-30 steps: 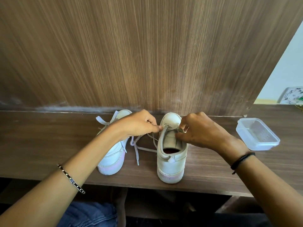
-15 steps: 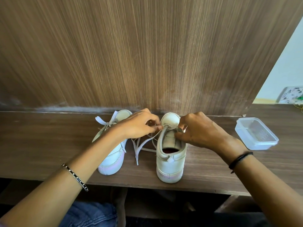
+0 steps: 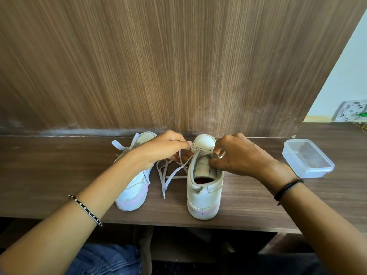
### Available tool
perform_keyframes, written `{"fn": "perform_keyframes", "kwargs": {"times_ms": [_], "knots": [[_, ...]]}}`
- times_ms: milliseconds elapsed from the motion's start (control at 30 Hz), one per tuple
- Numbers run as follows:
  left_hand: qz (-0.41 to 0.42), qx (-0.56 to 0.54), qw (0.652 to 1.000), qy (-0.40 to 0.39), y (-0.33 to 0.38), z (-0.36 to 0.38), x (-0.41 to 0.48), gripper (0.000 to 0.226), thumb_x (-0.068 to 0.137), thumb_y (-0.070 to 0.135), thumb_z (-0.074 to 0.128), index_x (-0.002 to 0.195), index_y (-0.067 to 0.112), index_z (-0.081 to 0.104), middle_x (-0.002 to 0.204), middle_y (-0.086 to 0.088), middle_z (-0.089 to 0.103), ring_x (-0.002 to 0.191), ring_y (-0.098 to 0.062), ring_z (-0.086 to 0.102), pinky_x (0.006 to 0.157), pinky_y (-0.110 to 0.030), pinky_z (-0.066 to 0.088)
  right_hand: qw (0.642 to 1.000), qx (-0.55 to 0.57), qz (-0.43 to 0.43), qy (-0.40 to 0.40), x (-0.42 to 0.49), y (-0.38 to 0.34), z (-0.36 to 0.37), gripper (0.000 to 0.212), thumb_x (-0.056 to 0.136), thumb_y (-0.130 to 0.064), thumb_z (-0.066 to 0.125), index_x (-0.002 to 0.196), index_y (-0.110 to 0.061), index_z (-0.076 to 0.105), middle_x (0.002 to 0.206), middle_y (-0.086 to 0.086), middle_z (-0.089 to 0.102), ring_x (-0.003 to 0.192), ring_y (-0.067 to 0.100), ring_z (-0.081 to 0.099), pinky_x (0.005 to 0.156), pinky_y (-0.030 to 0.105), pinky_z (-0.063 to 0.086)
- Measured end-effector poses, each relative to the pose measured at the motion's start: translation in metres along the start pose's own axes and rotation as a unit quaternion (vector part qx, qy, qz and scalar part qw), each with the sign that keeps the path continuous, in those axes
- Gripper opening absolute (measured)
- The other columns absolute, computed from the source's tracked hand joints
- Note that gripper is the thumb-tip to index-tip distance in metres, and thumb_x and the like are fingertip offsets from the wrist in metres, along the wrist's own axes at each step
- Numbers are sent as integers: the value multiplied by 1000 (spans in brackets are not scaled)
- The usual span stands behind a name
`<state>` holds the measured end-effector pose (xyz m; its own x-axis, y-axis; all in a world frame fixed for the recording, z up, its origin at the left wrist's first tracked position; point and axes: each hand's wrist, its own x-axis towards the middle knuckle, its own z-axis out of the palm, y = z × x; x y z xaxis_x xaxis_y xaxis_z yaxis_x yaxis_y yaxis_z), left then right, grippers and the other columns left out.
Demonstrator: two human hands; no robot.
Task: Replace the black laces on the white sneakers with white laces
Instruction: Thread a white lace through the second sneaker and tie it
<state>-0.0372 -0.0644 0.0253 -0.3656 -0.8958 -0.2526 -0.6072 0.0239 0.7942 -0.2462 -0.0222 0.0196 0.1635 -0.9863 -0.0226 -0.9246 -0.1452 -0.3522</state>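
White lace (image 3: 172, 174): threaded through the right sneaker (image 3: 202, 193), ends trailing on the desk (image 3: 49, 175) beside it.
Right sneaker: mid-desk, heel at the front edge.
Left hand (image 3: 162, 149): pinching the lace.
Right hand (image 3: 238, 155): pinching lace by the tongue.

The left sneaker (image 3: 135, 187) and right sneaker (image 3: 204, 195) stand side by side on the table (image 3: 49, 175), heels near. A lace (image 3: 168, 175) lies between them; a container (image 3: 307, 159) sits to the right.

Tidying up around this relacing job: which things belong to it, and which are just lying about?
Job: sneaker being laced, other sneaker, white lace pinched by left hand and right hand.
Lying about: clear plastic container, patterned object far right.
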Motion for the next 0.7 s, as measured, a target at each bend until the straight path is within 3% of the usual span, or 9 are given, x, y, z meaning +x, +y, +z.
{"fn": "perform_keyframes", "kwargs": {"times_ms": [133, 267, 367, 467, 567, 667, 700], "knots": [[23, -9, 999, 25, 19, -4, -6, 29, 105, 30, 52, 84, 12, 59, 68, 5, 59, 71, -11, 65, 80, -29, 47, 999, 27, -12, -28, -4, -1, -8, 43, 85, -43, 75, 117, -15, 68, 112, 0, 69, 99, 18, 67, 87, 36, 58], [96, -47, 992, 63, 38, -15, -13, 34, 105, 30, 53, 73, 17, 55, 59, 9, 49, 62, -10, 54, 66, -19, 42, 984, 166, -50, 29, -4, -8, -17, 47, 87, -43, 75, 126, -19, 64, 120, -6, 68, 110, 12, 64, 97, 35, 54], [154, -85, 983, 59, 52, -16, -19, 32, 104, 31, 56, 76, 14, 59, 60, 7, 47, 58, -10, 46, 66, -18, 41, 927, 363, -91, 16, -2, -22, -20, 44, 87, -31, 75, 127, -19, 63, 122, -3, 71, 117, 11, 65, 103, 35, 52], [174, -152, 969, 82, 61, -21, -20, 34, 102, 32, 58, 72, 17, 56, 57, 7, 43, 54, -10, 41, 71, -24, 40, 871, 481, -84, 59, 0, -36, -26, 21, 93, -11, 71, 113, -6, 70, 101, 5, 76, 94, 10, 71, 89, 21, 55], [153, -239, 952, 113, 62, -33, -18, 33, 103, 31, 57, 72, 19, 51, 54, 8, 40, 47, -10, 38, 68, -31, 36, 820, 541, 17, 185, 5, -32, -29, 17, 99, -13, 61, 103, 0, 71, 76, 4, 65, 71, 10, 60, 68, 22, 49], [133, -285, 942, 116, 52, -41, -16, 31, 105, 31, 53, 76, 18, 52, 55, 8, 43, 46, -10, 38, 65, -28, 41, 746, 613, 136, 220, 8, -19, -30, 34, 104, -28, 54, 119, 0, 67, 82, 1, 72, 73, 9, 64, 66, 24, 46], [127, -281, 944, 114, 49, -41, -15, 31, 105, 31, 52, 77, 18, 52, 56, 8, 43, 46, -10, 38, 64, -27, 42, 740, 617, 159, 215, 8, -16, -30, 38, 103, -32, 53, 122, -1, 66, 85, 0, 75, 75, 10, 65, 67, 25, 45]]}}
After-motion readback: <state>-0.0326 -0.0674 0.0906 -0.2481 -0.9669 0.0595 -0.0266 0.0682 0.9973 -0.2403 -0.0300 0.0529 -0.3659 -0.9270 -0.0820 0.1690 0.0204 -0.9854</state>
